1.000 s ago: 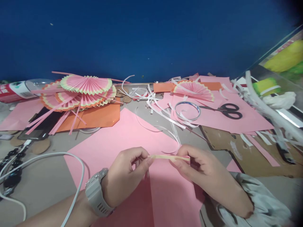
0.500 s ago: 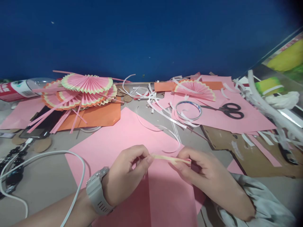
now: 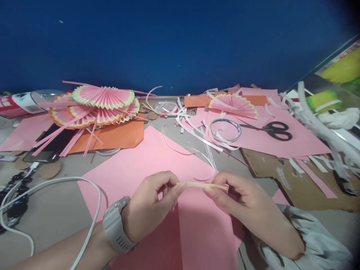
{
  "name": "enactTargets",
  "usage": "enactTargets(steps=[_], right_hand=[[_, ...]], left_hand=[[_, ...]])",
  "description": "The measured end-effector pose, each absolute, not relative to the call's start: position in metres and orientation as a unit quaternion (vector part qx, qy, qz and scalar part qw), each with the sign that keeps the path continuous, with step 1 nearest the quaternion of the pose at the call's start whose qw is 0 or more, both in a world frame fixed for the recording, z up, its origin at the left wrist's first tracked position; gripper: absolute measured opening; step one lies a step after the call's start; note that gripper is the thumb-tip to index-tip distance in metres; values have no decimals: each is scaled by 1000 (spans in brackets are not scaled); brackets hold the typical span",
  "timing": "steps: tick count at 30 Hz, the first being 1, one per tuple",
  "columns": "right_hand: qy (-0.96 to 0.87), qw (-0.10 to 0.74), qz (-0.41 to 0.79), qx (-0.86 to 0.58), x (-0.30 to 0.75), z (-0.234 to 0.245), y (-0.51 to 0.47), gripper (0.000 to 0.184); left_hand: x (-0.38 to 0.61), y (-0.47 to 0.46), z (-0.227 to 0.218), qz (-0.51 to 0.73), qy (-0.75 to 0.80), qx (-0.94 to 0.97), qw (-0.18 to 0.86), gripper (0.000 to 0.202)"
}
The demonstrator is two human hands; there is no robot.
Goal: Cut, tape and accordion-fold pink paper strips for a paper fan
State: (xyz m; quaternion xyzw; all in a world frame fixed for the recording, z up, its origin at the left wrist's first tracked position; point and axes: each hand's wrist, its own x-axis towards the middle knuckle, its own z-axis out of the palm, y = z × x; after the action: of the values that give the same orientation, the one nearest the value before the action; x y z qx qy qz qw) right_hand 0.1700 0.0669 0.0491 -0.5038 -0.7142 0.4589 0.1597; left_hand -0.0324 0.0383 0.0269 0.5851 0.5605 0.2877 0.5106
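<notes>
My left hand (image 3: 155,205), below a grey wristwatch strap (image 3: 117,227), pinches the left end of a narrow folded paper strip (image 3: 195,185), pale yellow with a little pink at its right end. Its right end is between the thumb and fingers of my right hand (image 3: 242,202). The strip is stretched level between both hands, above large pink paper sheets (image 3: 208,232). Thin white curled strips (image 3: 206,159) lie on the sheet just beyond the fingers. The fingertips behind the strip are hidden.
Pleated pink paper fans (image 3: 104,98) are piled at the back left, near a bottle (image 3: 24,104). At right lie a tape roll (image 3: 225,130), black scissors (image 3: 277,131), another pleated fan (image 3: 233,105) and cardboard (image 3: 306,187). A white cable (image 3: 97,195) loops across the left side.
The strip is now held a little more level, and its right end looks flatter between my right fingers. Both hands keep their hold, and the view has shifted slightly.
</notes>
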Motion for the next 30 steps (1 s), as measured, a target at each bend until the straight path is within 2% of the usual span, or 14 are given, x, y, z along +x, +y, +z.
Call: enactTargets(steps=[30], right_hand=[[-719,170,449,-503,169,44,67,31]], left_hand=[[-34,39,29,297,551,594,505,20]])
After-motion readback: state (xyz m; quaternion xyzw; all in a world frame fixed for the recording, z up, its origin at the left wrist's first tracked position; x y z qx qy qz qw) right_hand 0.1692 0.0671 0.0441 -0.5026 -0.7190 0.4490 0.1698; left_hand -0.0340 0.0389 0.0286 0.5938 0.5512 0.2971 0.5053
